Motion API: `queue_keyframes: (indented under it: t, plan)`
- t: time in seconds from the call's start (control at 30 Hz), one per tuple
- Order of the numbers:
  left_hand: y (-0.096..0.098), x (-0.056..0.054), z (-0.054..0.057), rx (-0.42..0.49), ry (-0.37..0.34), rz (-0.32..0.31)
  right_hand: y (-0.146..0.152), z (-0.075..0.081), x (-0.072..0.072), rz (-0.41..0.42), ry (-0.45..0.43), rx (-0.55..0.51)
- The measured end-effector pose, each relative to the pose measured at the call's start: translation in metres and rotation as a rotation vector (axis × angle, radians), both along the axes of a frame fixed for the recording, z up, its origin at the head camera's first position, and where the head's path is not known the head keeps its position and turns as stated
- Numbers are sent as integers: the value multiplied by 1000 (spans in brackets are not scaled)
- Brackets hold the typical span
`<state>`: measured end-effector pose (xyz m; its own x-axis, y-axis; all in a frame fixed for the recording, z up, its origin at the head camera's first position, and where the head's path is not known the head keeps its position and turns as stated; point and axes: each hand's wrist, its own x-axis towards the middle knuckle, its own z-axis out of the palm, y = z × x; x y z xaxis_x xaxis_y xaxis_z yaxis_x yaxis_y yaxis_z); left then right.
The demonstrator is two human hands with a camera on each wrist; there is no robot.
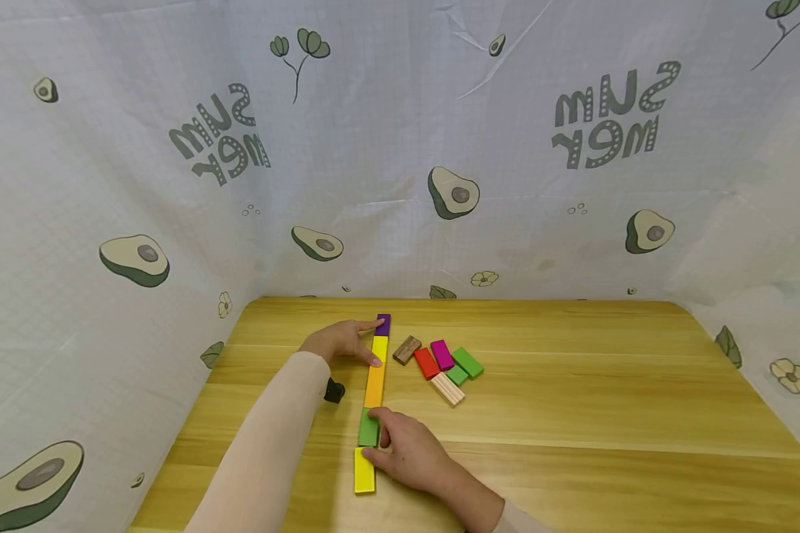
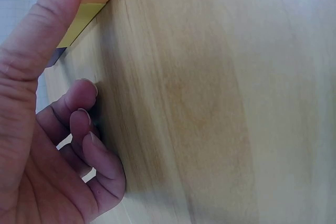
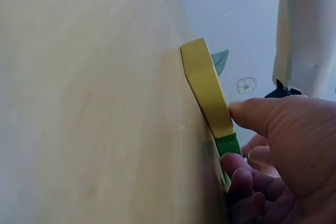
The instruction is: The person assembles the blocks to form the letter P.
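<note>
A straight row of blocks lies flat on the table, left of centre in the head view. From the far end come a purple block [image 1: 384, 323], a yellow block [image 1: 380, 345], an orange block [image 1: 375, 389], a green block [image 1: 367, 433] and a second yellow block [image 1: 364, 477]. My left hand [image 1: 342, 342] reaches over the far part, its index finger on the purple block and its thumb by the yellow-orange joint. At the near part, my right hand [image 1: 413, 453] touches the green block with its index finger and the near yellow block with its thumb. Its other fingers are curled under.
Right of the row lie a brown block [image 1: 407, 349], a red block [image 1: 427, 363], a magenta block [image 1: 442, 355], two green blocks [image 1: 468, 363] and a pale striped block [image 1: 448, 389]. A small black object [image 1: 334, 391] shows beside the left sleeve. Patterned cloth [image 1: 387, 148] surrounds the table.
</note>
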<state>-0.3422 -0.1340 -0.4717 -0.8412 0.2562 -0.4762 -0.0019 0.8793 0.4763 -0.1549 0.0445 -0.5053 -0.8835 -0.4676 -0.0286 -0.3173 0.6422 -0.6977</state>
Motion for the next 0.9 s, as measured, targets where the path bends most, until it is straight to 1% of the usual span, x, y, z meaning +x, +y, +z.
queue_keyframes:
  t: [0.17,0.3,0.5,0.63,0.77,0.9]
  plan:
    - [-1,1,1,9,4,-6,-3,1,3,-7,-15,24]
    - [-1,4,4,17,16,-20,-5,1,4,-5,-11,45]
    - [0,0,0,1,3,11,-5,2,4,-9,-24,49]
    - [0,0,0,0,2,13,-5,2,5,-11,-30,49]
    - [0,-1,1,2,-2,16,-3,2,4,-19,-53,24]
    - [0,-1,1,-6,-3,19,0,1,2,-38,-87,-23]
